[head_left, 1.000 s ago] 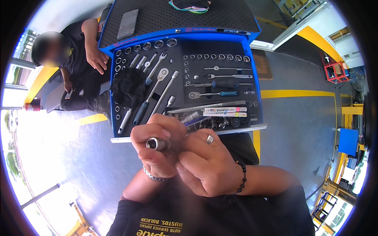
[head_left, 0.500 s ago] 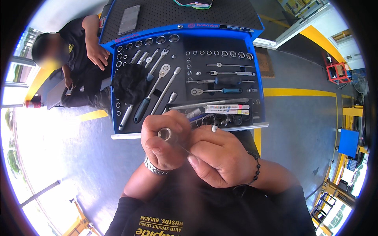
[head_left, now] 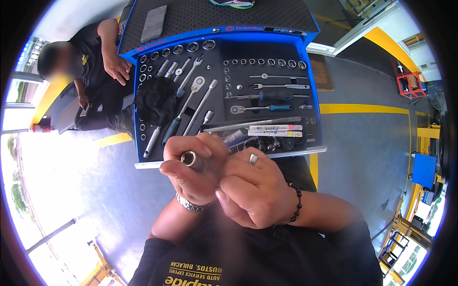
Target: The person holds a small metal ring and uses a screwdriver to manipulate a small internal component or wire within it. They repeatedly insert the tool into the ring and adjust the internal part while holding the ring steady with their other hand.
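My left hand point(head_left: 202, 178) is closed around a shiny metal socket point(head_left: 188, 159), whose open end points up from between thumb and forefinger. Pressed up close beside it, my right hand point(head_left: 255, 195) is curled shut, thumb against forefinger; whatever it grips is hidden. Both hands are in front of an open blue tool drawer point(head_left: 312, 151). Inside lie a ratchet point(head_left: 184, 110) with a dark handle, an extension bar point(head_left: 202, 106), a smaller ratchet point(head_left: 262, 109) and rows of sockets point(head_left: 271, 62). White marker pens point(head_left: 275, 128) rest near the drawer's front.
A crumpled black cloth or glove point(head_left: 155, 101) covers part of the drawer's left side. On the cabinet top point(head_left: 229, 16) lies a phone point(head_left: 154, 24). A person in dark clothes point(head_left: 88, 62) sits to the left, one arm by the cabinet. A red stand point(head_left: 409, 85) is far right.
Both hands have shifted slightly left, and the socket in my left hand has tilted a little. A thin line seen earlier between the hands no longer shows.
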A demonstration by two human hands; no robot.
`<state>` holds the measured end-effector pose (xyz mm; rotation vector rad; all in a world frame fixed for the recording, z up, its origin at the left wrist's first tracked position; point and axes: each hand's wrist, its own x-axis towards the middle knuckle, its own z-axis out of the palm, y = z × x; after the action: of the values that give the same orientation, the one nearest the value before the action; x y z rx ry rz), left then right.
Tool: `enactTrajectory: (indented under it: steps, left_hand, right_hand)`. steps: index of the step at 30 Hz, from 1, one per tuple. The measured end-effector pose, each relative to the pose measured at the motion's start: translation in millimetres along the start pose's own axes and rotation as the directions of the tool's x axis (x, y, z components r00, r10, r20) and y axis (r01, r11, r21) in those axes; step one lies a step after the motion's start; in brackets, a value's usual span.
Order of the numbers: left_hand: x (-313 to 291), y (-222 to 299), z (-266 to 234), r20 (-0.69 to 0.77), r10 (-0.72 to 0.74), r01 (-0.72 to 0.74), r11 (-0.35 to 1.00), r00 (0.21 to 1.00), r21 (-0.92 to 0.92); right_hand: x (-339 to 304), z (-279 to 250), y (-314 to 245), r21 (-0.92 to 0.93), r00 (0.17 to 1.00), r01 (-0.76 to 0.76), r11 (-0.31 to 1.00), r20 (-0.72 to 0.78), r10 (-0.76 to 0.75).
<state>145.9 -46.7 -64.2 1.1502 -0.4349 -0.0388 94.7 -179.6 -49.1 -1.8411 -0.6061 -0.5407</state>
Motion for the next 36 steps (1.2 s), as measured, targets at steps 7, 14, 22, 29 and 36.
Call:
enactTrajectory:
  steps: [7,14,22,29,36]
  left_hand:
    - [5,-2,-5,0.139,0.081,-0.123,0.936,0.987,0.329]
    - [4,-26,-12,0.233,0.174,-0.257,0.881,0.957,0.398]
    - [-2,-4,2,0.079,-0.206,0.193,0.969,0.975,0.153]
    - [-8,8,2,0.324,-0.19,0.246,0.959,0.927,-0.142]
    - [-4,13,8,0.362,-0.215,0.319,0.912,0.907,-0.257]
  right_hand:
    - [3,-21,-4,-0.201,0.994,-0.096,0.975,-0.066,0.084]
    - [10,-10,2,-0.35,0.98,0.084,0.933,-0.139,-0.141]
    - [29,-48,12,-0.067,0.986,-0.023,0.997,-0.164,0.012]
    - [10,-60,8,0.239,0.981,-0.065,0.969,-0.162,0.106]
    - [1,-60,1,0.264,0.988,-0.08,0.961,-0.108,0.112]
